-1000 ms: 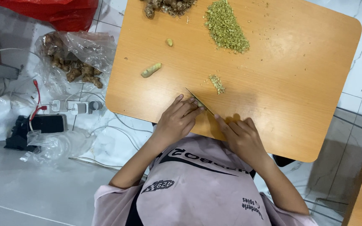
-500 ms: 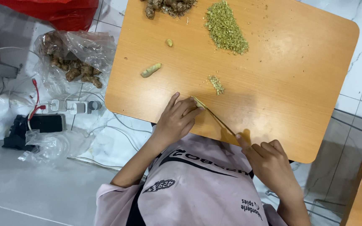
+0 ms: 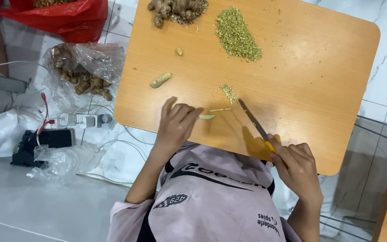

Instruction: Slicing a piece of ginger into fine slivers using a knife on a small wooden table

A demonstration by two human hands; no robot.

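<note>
My left hand (image 3: 175, 123) rests flat on the near part of the wooden board (image 3: 319, 89), its fingertips touching a thin pale slice of root (image 3: 207, 117). A second thin sliver (image 3: 220, 110) lies just beyond it. My right hand (image 3: 296, 168) grips a knife (image 3: 252, 120) by its yellow handle at the board's near edge. The blade points up-left toward a small heap of chopped bits (image 3: 229, 92) and touches neither slice.
A large pile of chopped greenish bits (image 3: 238, 33) and whole knobbly roots (image 3: 175, 9) sit at the board's far side, with a peeled root piece (image 3: 161, 80) on its left. On the floor lie a plastic bag of roots (image 3: 81, 76), a red bag (image 3: 63, 15), a power strip (image 3: 83, 120) and cables.
My hands, close together over the knife a second ago, have parted. The right hand drew the knife back to the right. The left hand shifted left, uncovering the pale slices.
</note>
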